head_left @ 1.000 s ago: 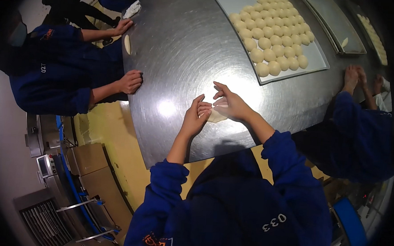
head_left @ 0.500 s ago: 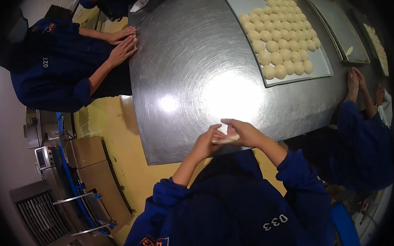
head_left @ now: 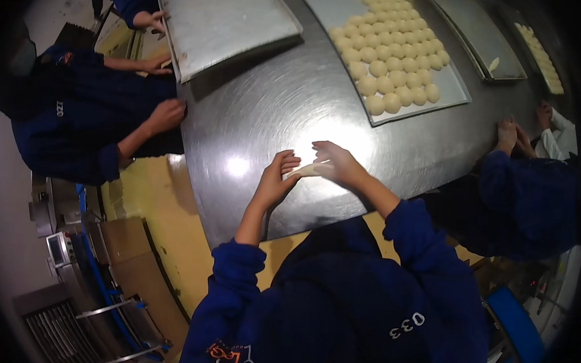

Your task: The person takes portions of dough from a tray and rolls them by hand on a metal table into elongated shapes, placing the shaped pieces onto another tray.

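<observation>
A pale, elongated piece of dough point(head_left: 309, 171) lies between my hands near the middle of the steel table's near edge. My left hand point(head_left: 278, 179) grips its left end, thumb against it and fingers curved above. My right hand point(head_left: 340, 168) grips the right end, fingers bent over it and partly hiding it. Beyond my hands a tray point(head_left: 467, 98) holds rows of round dough balls point(head_left: 393, 82).
Another person's hands point(head_left: 165, 114) rest at the table's left edge point(head_left: 184, 124); someone behind holds a large metal tray point(head_left: 229, 27). Co-workers' hands point(head_left: 508, 134) are on the right, below narrower trays point(head_left: 472, 36). Equipment point(head_left: 63, 261) stands at lower left.
My hands dipped to the table's near edge with the dough, then moved back up. The dough looks narrower and longer. A large tray has appeared at top left in another person's grip.
</observation>
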`<action>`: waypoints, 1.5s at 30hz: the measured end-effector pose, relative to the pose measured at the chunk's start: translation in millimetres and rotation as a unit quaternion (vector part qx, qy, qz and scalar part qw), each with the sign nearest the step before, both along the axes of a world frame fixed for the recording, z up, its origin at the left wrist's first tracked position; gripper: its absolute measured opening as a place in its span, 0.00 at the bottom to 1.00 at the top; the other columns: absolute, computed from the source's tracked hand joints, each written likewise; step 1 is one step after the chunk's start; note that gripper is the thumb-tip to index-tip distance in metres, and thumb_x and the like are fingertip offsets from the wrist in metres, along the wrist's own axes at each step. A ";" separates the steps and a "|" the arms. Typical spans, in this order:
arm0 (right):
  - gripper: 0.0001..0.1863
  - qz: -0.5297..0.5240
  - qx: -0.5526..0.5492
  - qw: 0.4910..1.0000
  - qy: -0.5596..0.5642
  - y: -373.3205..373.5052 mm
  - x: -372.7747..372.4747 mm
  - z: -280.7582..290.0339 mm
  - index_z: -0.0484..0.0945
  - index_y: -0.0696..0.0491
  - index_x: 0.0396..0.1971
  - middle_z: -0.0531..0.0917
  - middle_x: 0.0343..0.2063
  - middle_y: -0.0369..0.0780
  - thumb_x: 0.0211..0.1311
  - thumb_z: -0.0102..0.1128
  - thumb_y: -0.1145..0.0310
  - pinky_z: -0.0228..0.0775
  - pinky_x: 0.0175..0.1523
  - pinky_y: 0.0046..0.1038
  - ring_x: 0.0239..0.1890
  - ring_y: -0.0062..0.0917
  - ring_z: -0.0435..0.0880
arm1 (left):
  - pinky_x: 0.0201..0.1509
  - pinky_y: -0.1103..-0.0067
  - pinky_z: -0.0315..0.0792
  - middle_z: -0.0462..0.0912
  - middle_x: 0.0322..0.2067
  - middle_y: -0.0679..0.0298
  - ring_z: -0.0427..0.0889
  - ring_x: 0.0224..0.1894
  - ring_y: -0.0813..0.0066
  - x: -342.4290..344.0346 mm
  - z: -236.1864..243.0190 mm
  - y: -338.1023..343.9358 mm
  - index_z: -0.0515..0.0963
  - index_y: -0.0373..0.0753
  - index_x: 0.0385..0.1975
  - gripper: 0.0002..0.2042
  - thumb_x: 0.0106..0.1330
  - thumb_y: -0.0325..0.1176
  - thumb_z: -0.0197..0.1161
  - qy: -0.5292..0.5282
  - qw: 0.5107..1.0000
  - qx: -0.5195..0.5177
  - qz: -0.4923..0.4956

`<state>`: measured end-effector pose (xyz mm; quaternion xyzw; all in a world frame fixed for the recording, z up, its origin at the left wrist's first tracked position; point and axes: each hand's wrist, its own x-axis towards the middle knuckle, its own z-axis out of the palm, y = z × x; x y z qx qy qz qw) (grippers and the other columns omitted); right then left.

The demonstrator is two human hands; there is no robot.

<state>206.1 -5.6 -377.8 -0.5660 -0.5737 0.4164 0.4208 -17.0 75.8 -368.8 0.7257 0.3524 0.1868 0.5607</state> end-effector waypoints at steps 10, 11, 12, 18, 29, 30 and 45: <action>0.43 0.033 0.097 0.960 -0.260 -27.5 -3.4 17.3 0.47 0.50 0.74 0.78 0.58 0.45 0.63 0.61 0.69 0.60 0.72 0.42 0.61 0.43 0.75 | 0.70 0.68 0.64 0.75 0.62 0.53 0.71 0.67 0.57 -2.7 5.5 -25.2 0.67 0.38 0.65 0.24 0.68 0.26 0.58 0.129 0.947 0.289 -0.054; 0.45 0.032 0.073 0.976 -0.204 -21.8 -2.5 17.8 0.45 0.50 0.75 0.78 0.59 0.46 0.63 0.61 0.69 0.62 0.70 0.41 0.60 0.42 0.76 | 0.71 0.69 0.63 0.74 0.63 0.53 0.70 0.67 0.58 0.2 6.0 -21.7 0.66 0.38 0.66 0.24 0.69 0.26 0.57 0.146 0.942 0.297 -0.057; 0.46 0.031 0.048 0.987 -0.148 -15.1 -3.8 15.9 0.42 0.50 0.75 0.77 0.59 0.47 0.63 0.61 0.69 0.64 0.69 0.40 0.59 0.42 0.78 | 0.71 0.69 0.63 0.74 0.63 0.52 0.70 0.68 0.58 3.8 1.2 -21.2 0.65 0.38 0.67 0.25 0.69 0.26 0.57 0.093 0.970 0.222 -0.033; 0.51 0.017 -0.028 0.997 0.070 14.9 -4.3 2.5 0.40 0.48 0.76 0.77 0.56 0.53 0.61 0.67 0.67 0.74 0.59 0.33 0.53 0.35 0.83 | 0.65 0.69 0.70 0.77 0.58 0.47 0.77 0.61 0.59 22.3 -10.1 -7.1 0.58 0.37 0.70 0.30 0.68 0.23 0.58 -0.045 0.998 0.000 0.043; 0.55 0.120 -0.055 0.991 -0.033 -2.7 -3.5 19.0 0.53 0.52 0.73 0.79 0.42 0.42 0.44 0.76 0.71 0.74 0.55 0.30 0.48 0.31 0.81 | 0.58 0.73 0.75 0.84 0.48 0.54 0.84 0.51 0.65 1.5 8.8 -25.6 0.60 0.32 0.68 0.37 0.58 0.23 0.70 0.068 0.996 -0.029 -0.041; 0.54 0.127 -0.060 0.990 -0.035 -11.2 -3.9 22.0 0.55 0.52 0.73 0.79 0.41 0.42 0.43 0.76 0.71 0.74 0.54 0.30 0.46 0.31 0.81 | 0.58 0.73 0.76 0.84 0.47 0.54 0.84 0.51 0.65 0.8 14.4 -31.9 0.60 0.33 0.68 0.37 0.57 0.22 0.70 0.093 0.994 -0.013 -0.053; 0.33 -0.063 -0.012 0.997 0.030 -2.8 10.2 27.6 0.63 0.52 0.68 0.81 0.47 0.44 0.61 0.59 0.75 0.74 0.58 0.29 0.50 0.29 0.82 | 0.65 0.69 0.72 0.80 0.52 0.53 0.79 0.57 0.63 -16.2 -7.4 -13.7 0.62 0.36 0.67 0.31 0.63 0.23 0.66 -0.021 0.988 0.038 0.149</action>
